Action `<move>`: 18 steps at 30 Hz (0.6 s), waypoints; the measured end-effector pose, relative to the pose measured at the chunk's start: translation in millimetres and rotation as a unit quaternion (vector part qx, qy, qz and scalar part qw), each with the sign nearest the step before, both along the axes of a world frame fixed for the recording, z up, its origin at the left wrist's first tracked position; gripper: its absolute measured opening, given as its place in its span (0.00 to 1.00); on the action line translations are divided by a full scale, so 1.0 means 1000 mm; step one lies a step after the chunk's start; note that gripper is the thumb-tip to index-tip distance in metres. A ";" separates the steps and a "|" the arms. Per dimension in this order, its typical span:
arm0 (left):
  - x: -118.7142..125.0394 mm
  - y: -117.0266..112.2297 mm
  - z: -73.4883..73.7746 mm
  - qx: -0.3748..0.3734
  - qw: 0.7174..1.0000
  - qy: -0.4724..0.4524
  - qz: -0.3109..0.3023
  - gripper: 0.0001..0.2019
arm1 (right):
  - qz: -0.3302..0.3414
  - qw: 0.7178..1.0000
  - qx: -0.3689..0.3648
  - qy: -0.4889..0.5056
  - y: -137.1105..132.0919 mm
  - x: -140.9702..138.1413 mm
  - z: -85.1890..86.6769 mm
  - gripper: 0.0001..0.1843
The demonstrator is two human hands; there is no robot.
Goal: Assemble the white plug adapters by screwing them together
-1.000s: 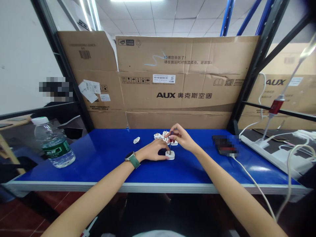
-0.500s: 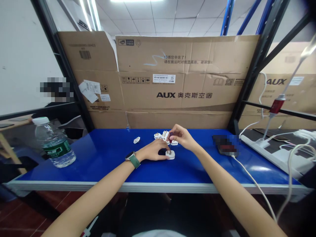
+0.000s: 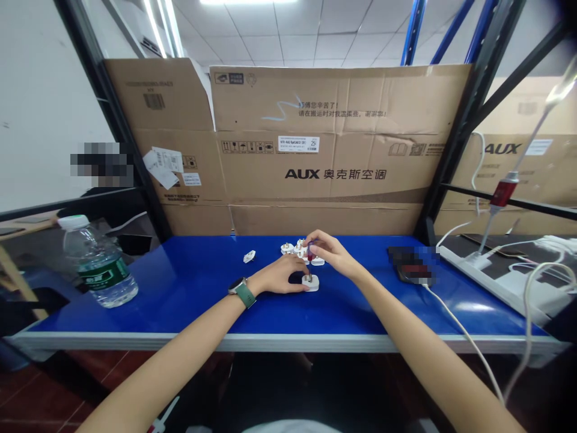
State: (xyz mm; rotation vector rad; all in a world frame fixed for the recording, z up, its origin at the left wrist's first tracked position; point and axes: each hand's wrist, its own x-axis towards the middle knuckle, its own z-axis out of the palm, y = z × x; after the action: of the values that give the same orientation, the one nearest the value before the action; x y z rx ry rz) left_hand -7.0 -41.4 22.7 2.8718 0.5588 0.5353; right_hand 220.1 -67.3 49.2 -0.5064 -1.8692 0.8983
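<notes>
A white plug (image 3: 311, 285) lies on the blue tabletop, its face turned up. My left hand (image 3: 283, 275) grips its left side between thumb and fingers. Above it, my right hand (image 3: 332, 252) pinches the handle of a small screwdriver (image 3: 311, 255), dark red in colour. The shaft stands upright with its tip down on the plug; the exact contact point is too small to make out. Just behind my hands sits a cluster of several white plugs (image 3: 287, 248), pins up, partly hidden by my fingers. A separate white plug piece (image 3: 249, 257) lies to the left.
A water bottle (image 3: 101, 264) stands at the table's left end. On the right lie a dark phone-like device (image 3: 410, 264) with a cable and a white power strip (image 3: 487, 279) with cords. A cardboard wall (image 3: 333, 210) closes off the back; a person sits beyond the left frame.
My right hand's fingers have shifted slightly on the screwdriver handle, and the hand sits a touch lower. My left hand and the plug stay in place.
</notes>
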 end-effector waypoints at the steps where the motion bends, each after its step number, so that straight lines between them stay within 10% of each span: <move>1: 0.000 0.000 0.000 0.000 1.000 0.000 0.000 0.16 | -0.027 0.999 0.017 -0.003 0.001 0.000 -0.001 0.18; 18: 0.001 -0.003 0.003 -0.011 1.000 0.002 -0.002 0.15 | -0.040 0.999 0.015 0.018 0.002 0.004 0.004 0.15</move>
State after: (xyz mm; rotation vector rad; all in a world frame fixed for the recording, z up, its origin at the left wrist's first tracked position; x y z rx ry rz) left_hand -6.1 -44.1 25.9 2.8538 0.5563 0.5203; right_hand 224.3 -64.9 52.9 -0.5396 -1.8150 0.8208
